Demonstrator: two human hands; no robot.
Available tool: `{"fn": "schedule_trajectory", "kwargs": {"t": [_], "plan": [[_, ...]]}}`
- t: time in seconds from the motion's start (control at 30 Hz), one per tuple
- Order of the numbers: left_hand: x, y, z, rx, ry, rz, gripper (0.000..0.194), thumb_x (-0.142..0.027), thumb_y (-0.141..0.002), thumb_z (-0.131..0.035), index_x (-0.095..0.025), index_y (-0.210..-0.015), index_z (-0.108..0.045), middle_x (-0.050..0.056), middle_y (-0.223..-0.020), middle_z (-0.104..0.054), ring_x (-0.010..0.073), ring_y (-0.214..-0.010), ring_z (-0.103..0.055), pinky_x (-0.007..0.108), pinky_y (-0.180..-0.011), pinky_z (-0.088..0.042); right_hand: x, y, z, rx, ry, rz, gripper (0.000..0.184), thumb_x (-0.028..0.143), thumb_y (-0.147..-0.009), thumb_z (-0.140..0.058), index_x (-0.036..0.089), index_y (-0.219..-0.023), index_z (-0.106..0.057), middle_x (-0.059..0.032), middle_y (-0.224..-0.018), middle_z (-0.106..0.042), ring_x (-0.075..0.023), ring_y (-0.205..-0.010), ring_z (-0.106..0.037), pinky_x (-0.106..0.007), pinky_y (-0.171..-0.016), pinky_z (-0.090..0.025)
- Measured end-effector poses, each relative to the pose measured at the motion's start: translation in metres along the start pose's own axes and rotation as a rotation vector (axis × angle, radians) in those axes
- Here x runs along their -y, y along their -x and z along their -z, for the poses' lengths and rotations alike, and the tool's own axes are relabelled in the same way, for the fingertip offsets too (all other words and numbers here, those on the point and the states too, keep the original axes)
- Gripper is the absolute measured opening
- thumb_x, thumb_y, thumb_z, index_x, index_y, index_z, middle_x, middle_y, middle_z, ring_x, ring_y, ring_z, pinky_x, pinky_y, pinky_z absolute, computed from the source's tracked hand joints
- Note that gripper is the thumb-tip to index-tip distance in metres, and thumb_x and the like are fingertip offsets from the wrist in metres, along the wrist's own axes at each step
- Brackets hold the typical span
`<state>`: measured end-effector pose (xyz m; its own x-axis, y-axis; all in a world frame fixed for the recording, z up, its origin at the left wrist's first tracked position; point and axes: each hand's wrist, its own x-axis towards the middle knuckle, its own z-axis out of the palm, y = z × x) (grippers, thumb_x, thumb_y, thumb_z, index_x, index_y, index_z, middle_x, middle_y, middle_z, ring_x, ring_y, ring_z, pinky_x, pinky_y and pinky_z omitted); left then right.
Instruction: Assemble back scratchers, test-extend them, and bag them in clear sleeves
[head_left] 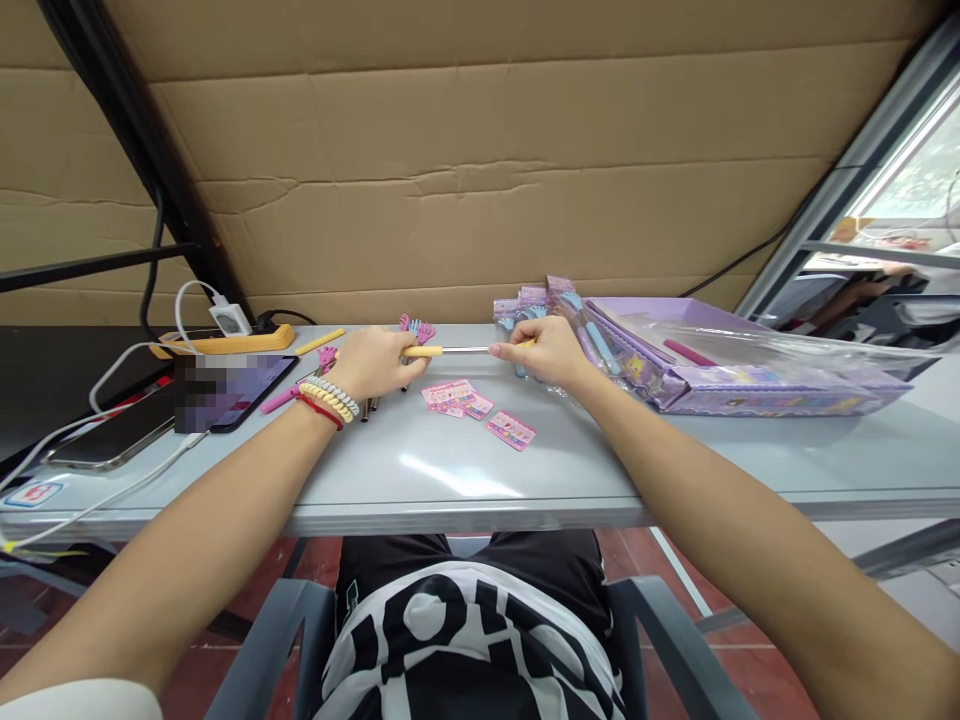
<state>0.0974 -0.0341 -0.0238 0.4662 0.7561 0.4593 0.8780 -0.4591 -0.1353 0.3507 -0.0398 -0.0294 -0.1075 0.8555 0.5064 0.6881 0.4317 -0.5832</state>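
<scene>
A thin metal rod with yellow ends (465, 350), like the shaft of a telescopic back scratcher, runs level between my two hands above the table. My left hand (379, 362) is closed around its yellow handle. My right hand (551, 352) pinches the other end, where a bit of yellow shows past the fingers. Pink hand-shaped heads (417, 328) lie behind my left hand. Metal tubes (367, 408) lie partly hidden under that hand. Small pink printed cards (511, 430) are on the table below the rod. Bagged blue back scratchers (592, 335) lie beside my right hand.
A purple box (765, 398) with clear plastic film stands at the right. At the left lie a yellow stick (321, 341), a pink stick (280, 399), two phones, one a dark phone (112, 440), white cables and a yellow power strip (247, 341). Cardboard (480, 200) walls the back.
</scene>
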Motion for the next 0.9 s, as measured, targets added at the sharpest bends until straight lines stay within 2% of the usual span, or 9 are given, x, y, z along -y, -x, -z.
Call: {"fn": "schedule_trajectory", "kwargs": {"t": [0.17, 0.27, 0.4, 0.57, 0.7, 0.8, 0.9], "plan": [[0.0007, 0.0004, -0.0010, -0.056, 0.059, -0.031, 0.041, -0.053, -0.083, -0.041, -0.021, -0.077, -0.066, 0.004, -0.066, -0.066, 0.0192, -0.064, -0.059, 0.028, -0.054, -0.030, 0.0001, -0.0006, 0.0032, -0.012, -0.010, 0.014, 0.053, 0.061, -0.057, -0.068, 0.017, -0.044, -0.043, 0.0028, -0.043, -0.040, -0.0075, -0.047, -0.033, -0.025, -0.048, -0.026], [0.0017, -0.0001, -0.0018, -0.063, 0.085, -0.043, 0.044, -0.058, -0.083, -0.041, -0.021, -0.074, -0.064, 0.002, -0.062, -0.063, 0.0184, -0.061, -0.057, 0.028, -0.052, -0.027, 0.0004, -0.0011, 0.0048, -0.012, -0.012, 0.023, 0.050, 0.058, -0.058, -0.068, 0.017, -0.044, -0.042, 0.0028, -0.043, -0.039, -0.0075, -0.047, -0.033, -0.025, -0.048, -0.026], [0.0018, -0.0012, -0.0034, -0.011, 0.092, -0.060, 0.049, -0.062, -0.084, -0.039, -0.021, -0.067, -0.061, 0.002, -0.058, -0.060, 0.0176, -0.057, -0.054, 0.028, -0.052, -0.026, 0.0014, 0.0004, 0.0082, 0.049, -0.039, 0.064, 0.036, 0.046, -0.061, -0.064, 0.016, -0.048, -0.049, 0.0024, -0.044, -0.042, -0.0078, -0.047, -0.035, -0.024, -0.048, -0.027], [-0.0003, -0.0011, -0.0066, 0.012, 0.069, -0.102, 0.051, -0.062, -0.087, -0.036, -0.021, -0.072, -0.063, 0.004, -0.063, -0.062, 0.0186, -0.060, -0.056, 0.028, -0.052, -0.026, 0.0063, 0.0042, 0.0092, 0.116, -0.048, 0.134, 0.020, 0.033, -0.062, -0.058, 0.014, -0.054, -0.057, 0.0009, -0.049, -0.050, -0.0090, -0.050, -0.041, -0.024, -0.050, -0.031], [-0.0021, -0.0001, -0.0075, -0.015, 0.097, -0.120, 0.045, -0.057, -0.088, -0.039, -0.023, -0.090, -0.068, 0.003, -0.072, -0.067, 0.0200, -0.068, -0.060, 0.028, -0.054, -0.030, 0.0081, 0.0042, 0.0071, 0.098, -0.021, 0.159, 0.019, 0.032, -0.062, -0.058, 0.014, -0.054, -0.058, 0.0009, -0.049, -0.050, -0.0094, -0.050, -0.043, -0.023, -0.051, -0.032], [-0.0033, 0.0001, -0.0075, -0.030, 0.166, -0.216, 0.038, -0.048, -0.092, -0.040, -0.027, -0.110, -0.065, 0.003, -0.088, -0.070, 0.0194, -0.080, -0.062, 0.027, -0.062, -0.037, 0.0082, 0.0033, 0.0061, 0.097, 0.008, 0.181, 0.020, 0.033, -0.062, -0.058, 0.014, -0.056, -0.059, 0.0009, -0.049, -0.051, -0.0093, -0.050, -0.043, -0.023, -0.052, -0.032], [-0.0045, -0.0003, -0.0073, -0.007, 0.210, -0.300, 0.037, -0.041, -0.094, -0.036, -0.026, -0.111, -0.065, 0.003, -0.089, -0.068, 0.0180, -0.080, -0.061, 0.027, -0.066, -0.039, 0.0089, 0.0030, 0.0061, 0.113, 0.029, 0.205, 0.021, 0.034, -0.063, -0.057, 0.014, -0.056, -0.060, 0.0008, -0.049, -0.051, -0.0090, -0.049, -0.043, -0.023, -0.052, -0.033]]}}
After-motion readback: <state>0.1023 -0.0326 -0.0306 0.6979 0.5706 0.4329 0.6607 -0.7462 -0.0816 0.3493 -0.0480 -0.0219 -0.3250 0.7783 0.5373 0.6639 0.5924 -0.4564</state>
